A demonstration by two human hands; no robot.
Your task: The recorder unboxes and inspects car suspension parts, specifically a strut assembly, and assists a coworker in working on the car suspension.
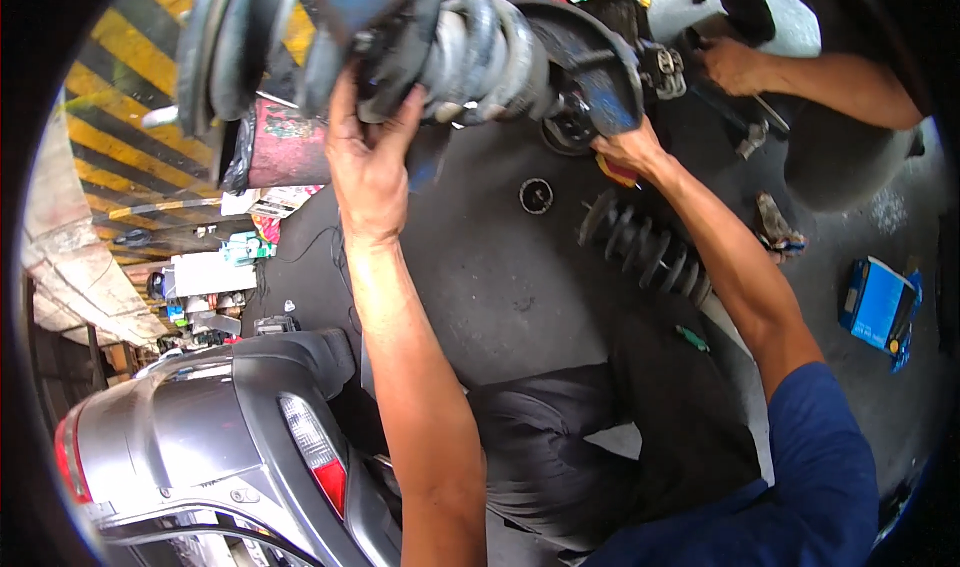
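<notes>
A large grey coil spring (480, 57) hangs across the top of the view, with a worn blue-and-black metal part (370, 2) in front of it. My left hand (370, 167) reaches up from below, its thumb and fingers closed around a dark part at the spring's underside; the fingertips are partly hidden. To the right, a dark round spring seat (605, 82) with worn blue paint sits at the spring's end. My right hand (630, 152) grips its lower edge. A yellow-and-red piece (616, 172) shows just under that hand; I cannot tell whether it is held.
Another person's hand (735, 67) holds a tool at upper right. A shock absorber with spring (650, 252), a ring (536, 197) and a blue box (880, 305) lie on the dark floor. A silver car bumper (200, 417) fills the lower left, below a yellow-and-black striped panel (150, 57).
</notes>
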